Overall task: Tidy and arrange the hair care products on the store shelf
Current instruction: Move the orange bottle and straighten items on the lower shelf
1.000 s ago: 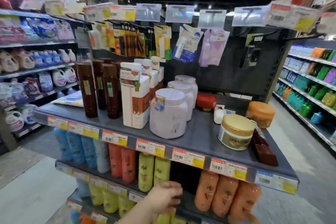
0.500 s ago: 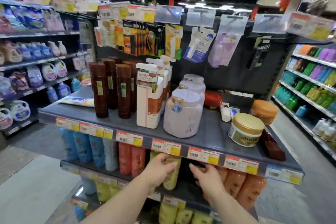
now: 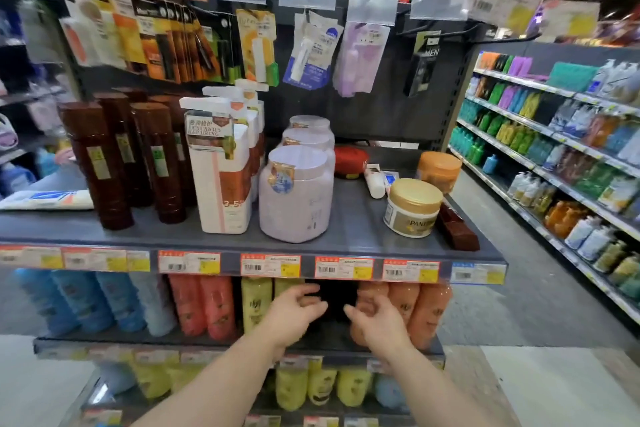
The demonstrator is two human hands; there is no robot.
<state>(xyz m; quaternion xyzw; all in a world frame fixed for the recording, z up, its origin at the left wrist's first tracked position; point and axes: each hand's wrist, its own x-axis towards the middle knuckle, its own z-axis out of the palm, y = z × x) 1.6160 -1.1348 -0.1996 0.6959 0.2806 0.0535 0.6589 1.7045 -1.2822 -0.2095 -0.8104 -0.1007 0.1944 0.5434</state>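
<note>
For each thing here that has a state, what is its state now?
Left hand: fingers loosely curled, holding nothing.
Right hand: the same, empty.
Gold-lidded jar: upright, lid on.
Lilac jar: upright, lid on.
White tube: lying flat.
Brown box: lying flat beside the gold-lidded jar.

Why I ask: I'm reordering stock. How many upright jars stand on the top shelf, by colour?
Lavender jars: 3
Gold-lidded jar: 1
Orange jar: 1
Total: 5
</note>
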